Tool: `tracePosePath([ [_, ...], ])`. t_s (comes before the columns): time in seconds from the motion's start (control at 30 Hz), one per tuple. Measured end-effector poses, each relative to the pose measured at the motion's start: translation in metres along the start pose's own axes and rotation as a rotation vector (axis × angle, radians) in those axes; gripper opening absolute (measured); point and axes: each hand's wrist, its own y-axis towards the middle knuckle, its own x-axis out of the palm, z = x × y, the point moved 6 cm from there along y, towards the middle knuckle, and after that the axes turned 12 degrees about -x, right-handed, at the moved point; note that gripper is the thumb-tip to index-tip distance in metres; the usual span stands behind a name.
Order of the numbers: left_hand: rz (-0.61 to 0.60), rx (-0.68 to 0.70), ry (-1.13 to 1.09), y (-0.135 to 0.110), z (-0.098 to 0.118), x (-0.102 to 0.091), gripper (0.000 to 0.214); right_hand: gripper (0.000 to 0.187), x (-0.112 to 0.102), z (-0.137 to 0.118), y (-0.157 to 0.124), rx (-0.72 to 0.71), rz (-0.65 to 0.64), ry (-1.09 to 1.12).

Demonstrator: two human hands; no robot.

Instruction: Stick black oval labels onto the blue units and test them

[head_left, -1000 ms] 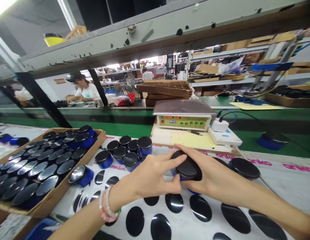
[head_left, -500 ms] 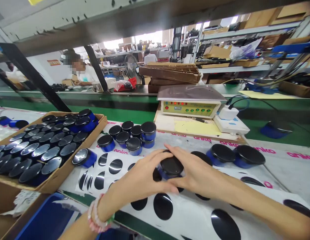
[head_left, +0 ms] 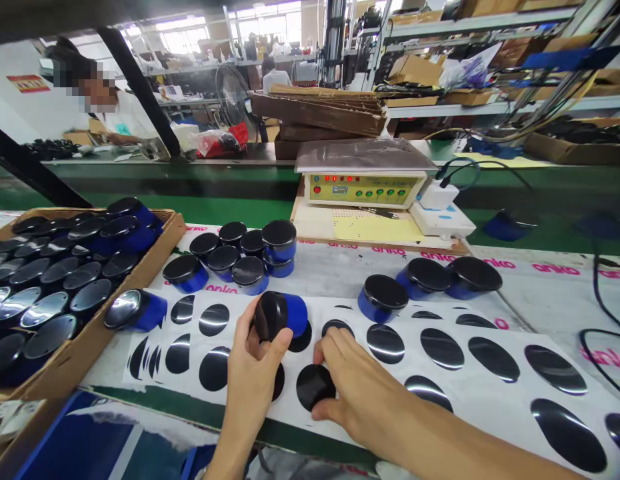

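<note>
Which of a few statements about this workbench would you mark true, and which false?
1. The left hand holds a blue cylinder with a black cap. True.
2. The right hand grips a second cylinder. False: its fingers touch a glossy black oval sticker on a white sheet.
3. A brown cardboard tray holds rows of black-topped cylinders. True.
4. Every lamp on the cream control box is dark. False: red lamps glow.
</note>
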Motion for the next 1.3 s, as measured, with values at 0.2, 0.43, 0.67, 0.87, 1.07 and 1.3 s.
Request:
tracePosePath([
  [0.2, -0.036, 0.045, -0.015, 0.001, -0.001, 0.003, 0.064, 0.029, -0.010, 0.001, -0.009, -0.067, 0.130, 0.160],
  [0.43, -0.024, 0.048, -0.028, -0.001, 0.001, 0.005, 0.064, 0.020, -0.006, 0.000, -0.017, -0.050, 0.226, 0.291],
  [0.67, 0.016, 0.117, 0.082, -0.009, 0.008, 0.006, 0.063, 0.011, -0.038, -0.004, -0.065, -0.116, 0.456, 0.314],
  [0.87, -0.284, 0.362, 0.430, -0.044, 0.018, 0.034, 0.064, 0.018, -0.063, 0.039, -0.110, 0.125, 0.737, 0.542],
  [1.07, -0.524, 0.238, 0.491, -0.044, -0.001, 0.055, 0.076, 0.030, -0.024, 0.049, -0.084, 0.248, 0.826, 0.852],
  [1.3, -0.522, 0.211, 0.451, -0.042, -0.004, 0.054, 0.091, 0.029, -0.009, 0.047, -0.070, 0.276, 0.844, 0.939],
])
